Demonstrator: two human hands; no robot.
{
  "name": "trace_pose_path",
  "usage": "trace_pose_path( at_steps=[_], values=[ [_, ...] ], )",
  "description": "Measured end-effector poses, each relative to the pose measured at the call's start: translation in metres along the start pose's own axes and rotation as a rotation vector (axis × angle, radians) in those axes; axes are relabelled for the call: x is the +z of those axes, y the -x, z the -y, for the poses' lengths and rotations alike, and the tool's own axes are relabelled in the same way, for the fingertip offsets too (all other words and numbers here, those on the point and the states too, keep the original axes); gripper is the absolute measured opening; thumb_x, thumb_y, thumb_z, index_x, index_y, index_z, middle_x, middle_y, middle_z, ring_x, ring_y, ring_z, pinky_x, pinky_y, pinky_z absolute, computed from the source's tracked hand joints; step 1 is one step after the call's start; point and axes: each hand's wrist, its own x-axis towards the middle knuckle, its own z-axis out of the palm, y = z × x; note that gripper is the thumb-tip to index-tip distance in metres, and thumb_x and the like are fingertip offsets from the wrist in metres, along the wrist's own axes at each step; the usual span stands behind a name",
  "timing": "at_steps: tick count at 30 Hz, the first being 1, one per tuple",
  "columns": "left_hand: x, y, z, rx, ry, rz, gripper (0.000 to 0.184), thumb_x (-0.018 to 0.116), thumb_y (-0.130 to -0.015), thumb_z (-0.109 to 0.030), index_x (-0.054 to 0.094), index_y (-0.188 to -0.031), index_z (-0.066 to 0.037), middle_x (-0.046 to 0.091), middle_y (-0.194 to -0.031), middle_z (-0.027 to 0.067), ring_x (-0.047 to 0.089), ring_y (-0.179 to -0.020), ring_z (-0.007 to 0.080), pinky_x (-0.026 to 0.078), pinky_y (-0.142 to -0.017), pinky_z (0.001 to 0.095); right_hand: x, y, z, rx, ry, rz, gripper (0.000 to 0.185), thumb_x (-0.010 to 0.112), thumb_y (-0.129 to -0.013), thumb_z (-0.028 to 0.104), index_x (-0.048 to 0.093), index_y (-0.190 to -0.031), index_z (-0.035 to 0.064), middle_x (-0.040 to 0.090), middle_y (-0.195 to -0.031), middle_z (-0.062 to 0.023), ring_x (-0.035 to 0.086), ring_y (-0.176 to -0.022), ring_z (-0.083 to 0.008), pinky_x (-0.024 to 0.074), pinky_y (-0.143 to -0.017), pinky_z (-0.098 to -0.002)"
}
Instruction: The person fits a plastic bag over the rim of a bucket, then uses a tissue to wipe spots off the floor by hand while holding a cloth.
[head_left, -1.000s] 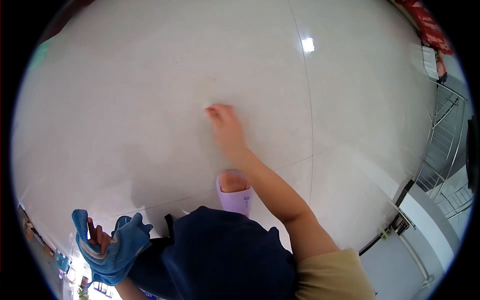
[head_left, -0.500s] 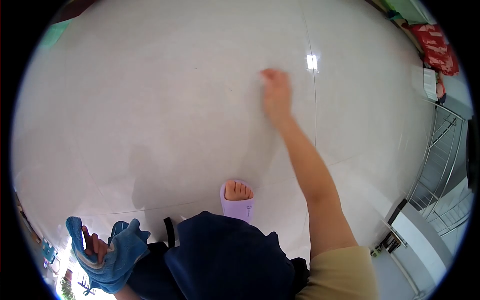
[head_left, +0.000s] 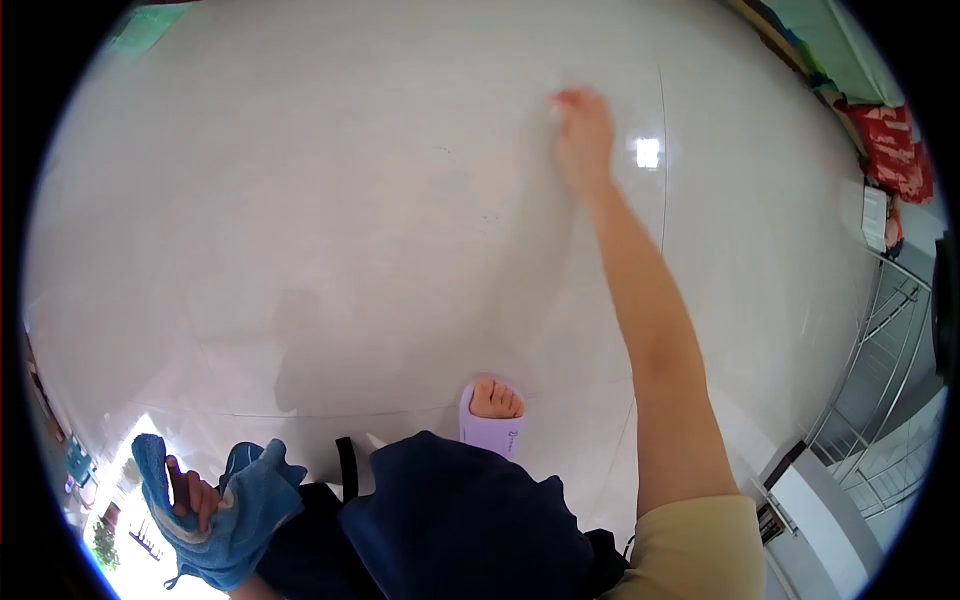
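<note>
At the lower left, my left hand [head_left: 195,497] is closed on a blue towel [head_left: 225,530] with a pale band. The towel drapes around the hand and hangs in loose folds. My right arm stretches forward over the pale tiled floor [head_left: 350,200]. At its end, my right hand [head_left: 585,135] is blurred, its fingers seeming bent to the left; nothing can be made out in them. One foot in a lilac slipper [head_left: 490,432] shows below, beside dark blue clothing [head_left: 460,510].
A metal railing [head_left: 870,350] runs along the right side. Above it are a white box [head_left: 875,218] and a red bag [head_left: 893,150]. Something green [head_left: 150,28] is at the top left. Bright light and small items lie beyond the towel at lower left.
My right hand has swung further forward and slightly right. The view has shifted, so the railing and red bag sit lower. My left hand keeps the towel in the same place.
</note>
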Motion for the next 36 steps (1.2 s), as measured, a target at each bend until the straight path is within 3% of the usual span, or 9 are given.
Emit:
trace_pose_path(
  at_steps=[5,8,10,13,16,21,32,33,36],
  values=[
    [0.007,-0.008,0.005,0.032,0.06,0.073,0.047,0.054,-0.089,-0.022,0.04,-0.128,0.001,0.06,-0.106,0.0098,0.044,-0.04,0.009,0.038,-0.036,0.0159,-0.003,0.077,0.079,-0.14,-0.499,0.462,0.022,0.046,-0.077,-0.003,0.06,-0.093,0.0046,0.059,-0.089,-0.0095,0.054,-0.087,-0.0277,0.0438,-0.08,-0.0331],
    [-0.035,0.011,-0.003,-0.013,0.107,0.164,0.044,0.051,-0.09,-0.02,0.04,-0.128,0.0,0.063,-0.091,0.01,0.05,-0.042,0.0098,0.041,-0.039,0.0156,0.022,0.022,0.019,0.181,-0.372,-0.076,0.02,0.05,-0.076,-0.005,0.064,-0.088,0.0036,0.059,-0.088,-0.0114,0.056,-0.085,-0.0252,0.045,-0.074,-0.0328],
    [-0.058,0.027,-0.012,-0.109,0.036,0.134,0.043,0.049,-0.09,-0.024,0.035,-0.126,-0.006,0.061,-0.079,0.0135,0.061,-0.049,0.0203,0.052,-0.051,0.0257,0.025,-0.026,-0.027,0.233,-0.173,-0.185,0.024,0.049,-0.075,-0.008,0.066,-0.086,0.0043,0.059,-0.086,-0.0108,0.057,-0.083,-0.0254,0.0449,-0.071,-0.0318],
    [-0.016,0.009,0.008,0.063,0.051,0.085,0.041,0.046,-0.093,-0.021,0.041,-0.127,0.0,0.063,-0.076,0.0086,0.053,-0.043,0.0104,0.043,-0.043,0.0147,0.047,-0.051,-0.04,0.358,-0.178,-0.175,0.021,0.05,-0.076,-0.003,0.066,-0.087,0.0054,0.059,-0.088,-0.0115,0.056,-0.083,-0.0272,0.045,-0.073,-0.0336],
    [-0.072,0.044,0.002,-0.024,0.033,0.167,0.044,0.052,-0.089,-0.024,0.035,-0.125,-0.007,0.061,-0.076,0.0147,0.061,-0.049,0.0212,0.052,-0.051,0.0259,0.071,-0.005,0.027,-0.028,-0.153,0.114,0.019,0.05,-0.082,0.013,0.065,-0.091,0.0086,0.06,-0.093,-0.013,0.055,-0.089,-0.0304,0.0424,-0.082,-0.0385],
    [-0.027,0.023,0.012,0.104,-0.054,0.122,0.039,0.046,-0.092,-0.024,0.038,-0.127,-0.007,0.062,-0.074,0.0106,0.056,-0.045,0.0151,0.046,-0.045,0.0205,0.048,0.092,0.111,-0.326,-0.43,0.531,0.029,0.053,-0.07,-0.003,0.066,-0.092,0.011,0.061,-0.095,-0.0097,0.056,-0.089,-0.0277,0.0443,-0.082,-0.0375],
    [-0.086,0.061,0.002,-0.061,-0.046,0.393,0.062,0.066,-0.079,-0.019,0.029,-0.128,-0.014,0.062,-0.083,0.0162,0.064,-0.063,0.0286,0.052,-0.065,0.0335,0.186,-0.149,0.047,0.393,-0.288,-0.095,0.025,0.051,-0.072,-0.004,0.069,-0.082,0.0103,0.063,-0.091,-0.0074,0.059,-0.085,-0.0231,0.0466,-0.073,-0.0288],
    [-0.074,0.058,0.008,0.024,-0.136,0.287,0.04,0.046,-0.091,-0.027,0.039,-0.126,-0.009,0.062,-0.073,0.0142,0.063,-0.055,0.0237,0.052,-0.056,0.026,0.204,-0.159,0.055,0.438,-0.358,-0.097,0.024,0.053,-0.071,-0.004,0.069,-0.081,0.011,0.063,-0.091,-0.007,0.059,-0.086,-0.0235,0.0468,-0.074,-0.0294],
    [-0.058,0.05,-0.007,-0.007,-0.151,0.352,0.045,0.051,-0.089,-0.025,0.033,-0.128,-0.012,0.063,-0.082,0.0159,0.065,-0.064,0.0274,0.054,-0.066,0.0324,0.242,-0.173,0.097,-0.195,-0.188,0.009,0.024,0.055,-0.069,-0.003,0.069,-0.081,0.0126,0.062,-0.09,-0.0061,0.057,-0.088,-0.0252,0.0466,-0.077,-0.0331]
  ],
)
